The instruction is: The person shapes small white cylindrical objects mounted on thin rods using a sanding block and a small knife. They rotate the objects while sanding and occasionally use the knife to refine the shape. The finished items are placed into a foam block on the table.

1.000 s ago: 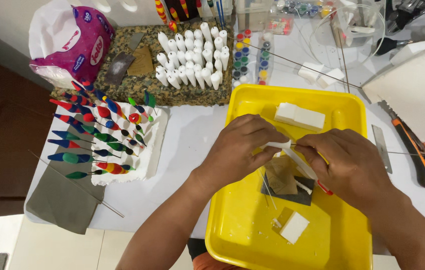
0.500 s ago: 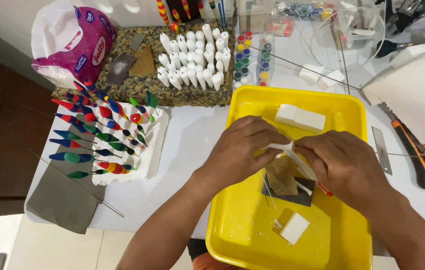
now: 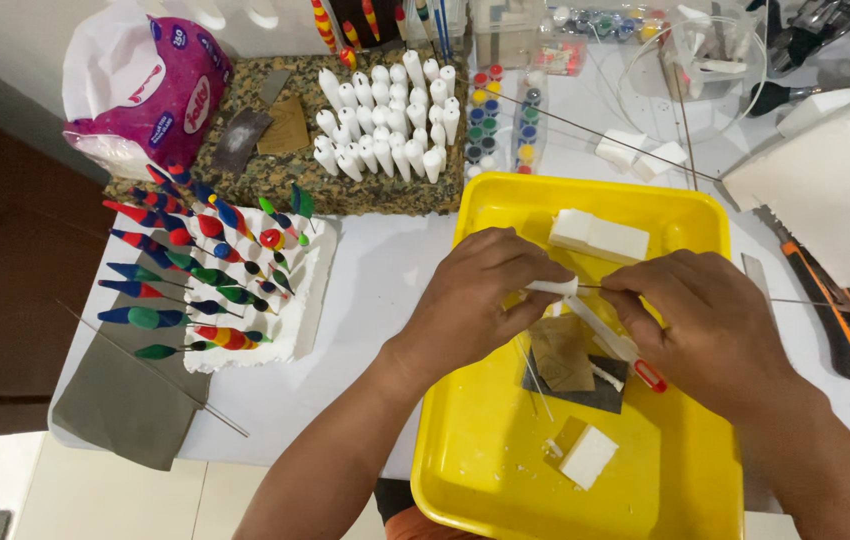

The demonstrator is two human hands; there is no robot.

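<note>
One yellow tray (image 3: 505,470) holds two white foam blocks (image 3: 597,236). Above it, left hand (image 3: 480,300) pinches one small white foam piece (image 3: 553,288); right hand (image 3: 710,325) grips a thin wire (image 3: 600,288).

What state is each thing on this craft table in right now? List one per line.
Left hand: closed on a small white foam piece.
Right hand: grip closed on a thin wire.
Yellow tray: holding foam blocks and sandpaper.
Painted floats: stuck upright in foam.
Unpainted white floats: standing in rows.
Utility knife: lying untouched.
</note>
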